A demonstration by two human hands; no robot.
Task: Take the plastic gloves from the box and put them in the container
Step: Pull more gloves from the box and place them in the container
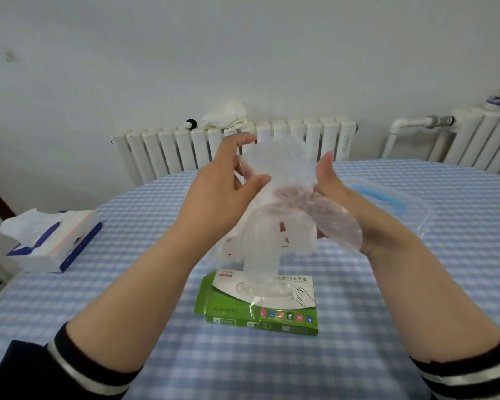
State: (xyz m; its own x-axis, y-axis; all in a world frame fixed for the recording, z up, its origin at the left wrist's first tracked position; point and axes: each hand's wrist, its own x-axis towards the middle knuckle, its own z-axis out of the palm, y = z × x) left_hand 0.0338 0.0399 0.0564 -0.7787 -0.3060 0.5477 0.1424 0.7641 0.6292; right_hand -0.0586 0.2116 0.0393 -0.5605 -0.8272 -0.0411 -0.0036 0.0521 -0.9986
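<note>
Blue-and-white checked cloth covers the round desk (156, 327), seen from a head camera looking forward and down. Behind it a plain pale wall carries two white radiators (286, 140), with a crumpled white cloth (225, 118) lying on top of the nearer one. A tissue box (52, 243), white and dark blue, sits on the desk at the left. A green and white glove box (257, 307) lies near the middle, a strip of clear film rising from its top opening. Above it, both hands are raised. The left hand (223, 192) pinches the clear plastic gloves (280, 180) between thumb and fingertips; the right hand (338, 203) grips the same bundle, its fingers hidden behind the film. How many gloves are in the bundle is hard to make out. Behind the right hand, a clear container (410, 203) with a blue rim is partly blocked from view. Striped dark sleeves (78, 368) are cut off at the bottom edge.
</note>
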